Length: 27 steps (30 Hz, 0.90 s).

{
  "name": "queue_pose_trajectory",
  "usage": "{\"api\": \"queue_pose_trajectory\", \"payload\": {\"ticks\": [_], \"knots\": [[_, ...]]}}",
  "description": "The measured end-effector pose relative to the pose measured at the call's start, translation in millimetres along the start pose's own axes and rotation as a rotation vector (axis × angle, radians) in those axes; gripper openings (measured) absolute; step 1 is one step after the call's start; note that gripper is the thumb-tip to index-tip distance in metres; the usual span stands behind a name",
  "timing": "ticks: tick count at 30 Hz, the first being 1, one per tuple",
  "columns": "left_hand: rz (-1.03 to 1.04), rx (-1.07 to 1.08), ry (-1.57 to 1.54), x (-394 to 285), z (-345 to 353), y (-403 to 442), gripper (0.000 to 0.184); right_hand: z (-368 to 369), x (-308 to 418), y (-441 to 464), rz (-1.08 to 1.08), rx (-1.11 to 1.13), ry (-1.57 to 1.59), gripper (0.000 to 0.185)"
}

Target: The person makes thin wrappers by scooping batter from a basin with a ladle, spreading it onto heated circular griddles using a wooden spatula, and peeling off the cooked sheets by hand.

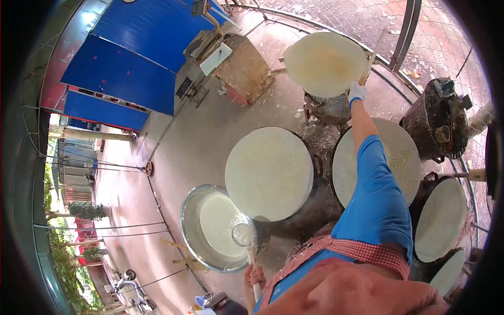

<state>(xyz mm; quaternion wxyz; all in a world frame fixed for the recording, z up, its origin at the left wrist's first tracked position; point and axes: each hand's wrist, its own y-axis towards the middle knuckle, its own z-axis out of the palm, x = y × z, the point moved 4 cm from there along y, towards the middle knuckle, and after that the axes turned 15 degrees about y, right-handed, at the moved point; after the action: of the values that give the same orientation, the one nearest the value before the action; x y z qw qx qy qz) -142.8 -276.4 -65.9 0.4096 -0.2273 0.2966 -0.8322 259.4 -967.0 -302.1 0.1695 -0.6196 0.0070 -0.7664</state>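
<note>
My left hand [254, 275] is closed around the handle of a round ladle [243, 234]. The ladle's head lies over the near side of a metal basin [188, 220] holding pale batter [220, 223]. My right hand [357, 92], in a white glove, reaches far forward to the edge of a large round pancake [325, 63]. Beside the glove a wooden stick [375, 52] slants upward. The glove's fingers are too small to make out. Below my right arm lies another pale pancake [391, 157] on a griddle, partly covered by the arm.
Another pale pancake [269, 173] covers a dark griddle beside the basin. At the right are a smaller pale round [441, 220] and a sooty drum [436, 121]. A wooden cabinet [241, 68] and blue panels [123, 68] stand farther off. A bicycle [135, 294] is at lower left.
</note>
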Motion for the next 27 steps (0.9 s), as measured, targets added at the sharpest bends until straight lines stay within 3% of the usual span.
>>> {"api": "queue_pose_trajectory", "payload": {"ticks": [2,4,5,7,9,10,11,12,14,16,17,19,20,21,23,24,25,26,27], "knots": [[-0.017,0.034,-0.041,-4.4,-12.1,3.1,0.029,-2.8,10.2,-6.4,-0.021,0.022,-0.059,0.026],[0.139,-0.126,0.237,-16.5,-28.4,2.5,0.028,-4.0,76.3,-37.8,-0.116,-0.081,-0.268,0.038],[0.143,-0.126,0.218,-10.4,-18.7,0.1,0.028,-4.2,83.8,-32.1,-0.142,-0.056,-0.256,0.038],[0.033,-0.041,-0.016,3.5,4.8,-1.7,0.027,-18.3,121.7,-50.0,-0.250,-0.106,-0.579,0.042],[0.199,-0.117,0.297,-7.1,-1.5,-0.3,0.027,-33.7,134.6,-61.1,-0.275,-0.157,-0.801,0.050],[0.177,-0.259,0.231,-24.8,-20.4,-3.1,0.027,-33.9,127.7,-63.2,-0.310,-0.057,-0.921,0.056],[0.154,-0.166,0.089,-27.3,-4.5,-6.5,0.027,-27.5,129.9,-86.6,-0.404,-0.009,-0.942,0.056],[0.287,-0.089,0.274,-42.9,-14.9,-5.8,0.026,-19.1,124.6,-102.3,-0.484,0.188,-0.839,0.063],[0.132,0.228,-0.173,-66.2,-17.3,-14.2,0.031,2.3,138.4,-193.9,-0.587,0.501,-0.763,0.053],[0.214,0.438,-0.115,-92.3,-21.4,-27.6,0.039,27.9,135.9,-289.9,-0.470,0.945,-0.306,0.051],[0.315,0.353,0.025,-112.9,-25.0,-39.1,0.042,37.4,133.9,-341.3,-0.176,1.018,-0.562,0.050],[0.422,0.200,0.287,-163.0,-37.0,-59.1,0.047,50.9,123.7,-439.2,-0.107,1.265,-0.891,0.046],[0.439,0.147,0.410,-192.9,-44.8,-64.2,0.051,60.2,114.2,-483.5,-0.347,1.467,-0.941,0.043],[0.424,0.149,0.399,-225.1,-55.5,-65.0,0.051,67.1,115.6,-541.8,-0.452,1.658,-0.859,0.042],[0.252,0.170,0.463,-293.7,-85.8,-59.5,0.046,77.2,115.0,-660.5,-0.335,1.730,-1.123,0.039],[0.218,0.177,0.474,-325.1,-104.0,-47.9,0.046,72.0,93.1,-700.0,-0.563,1.760,-1.248,0.034],[0.222,-0.072,0.609,-352.6,-134.1,-28.2,0.040,62.9,66.8,-734.4,-0.800,1.779,-1.383,0.030],[0.219,-0.322,0.735,-373.9,-168.2,-13.1,0.034,51.3,52.0,-776.3,-0.864,1.813,-1.557,0.024],[0.172,-0.312,0.722,-387.1,-206.0,6.2,0.034,33.2,24.3,-797.3,-0.876,1.885,-1.558,0.022]]}}
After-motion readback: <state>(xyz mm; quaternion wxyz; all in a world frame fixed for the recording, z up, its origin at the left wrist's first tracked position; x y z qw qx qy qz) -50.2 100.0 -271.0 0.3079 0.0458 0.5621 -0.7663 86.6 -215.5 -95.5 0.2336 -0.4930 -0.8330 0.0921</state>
